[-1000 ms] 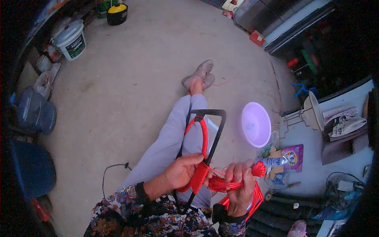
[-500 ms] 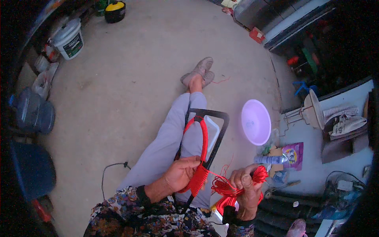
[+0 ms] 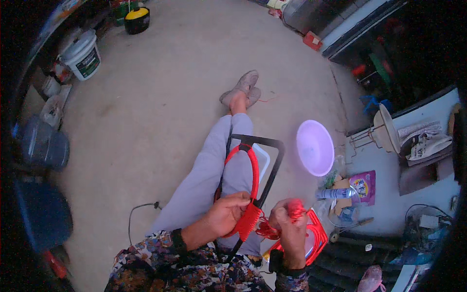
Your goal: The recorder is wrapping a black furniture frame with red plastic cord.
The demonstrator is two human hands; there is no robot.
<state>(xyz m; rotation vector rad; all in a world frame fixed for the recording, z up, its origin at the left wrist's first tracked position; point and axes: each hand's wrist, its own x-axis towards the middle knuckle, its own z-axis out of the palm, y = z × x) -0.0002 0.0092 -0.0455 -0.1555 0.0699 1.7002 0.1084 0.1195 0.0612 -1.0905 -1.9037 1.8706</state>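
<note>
A black tubular frame (image 3: 275,168) rests over my thighs. Red cord is bound round it in a ridged woven band (image 3: 246,222), and a red cord-wrapped loop (image 3: 255,170) rises above that band. My left hand (image 3: 224,214) pinches the wrapped cord at the band's upper edge, thumb on top. To its right, my right hand (image 3: 291,233) is closed round a bundle of red cord (image 3: 295,208), which is blurred by motion. Loose strands (image 3: 267,228) run between the bundle and the band. Below the right hand sits a red-rimmed container (image 3: 318,236) with more red cord at it.
A lilac basin (image 3: 315,148) stands on the floor at the right, near a spray can (image 3: 335,193) and a purple packet (image 3: 364,187). Dark padded cushioning (image 3: 360,248) lies lower right. A white bucket (image 3: 83,58) and water jug (image 3: 46,143) line the left.
My right hand has moved left and slightly up with the cord bundle, closer to the band, uncovering more of the red-rimmed container. My left hand keeps its pinch.
</note>
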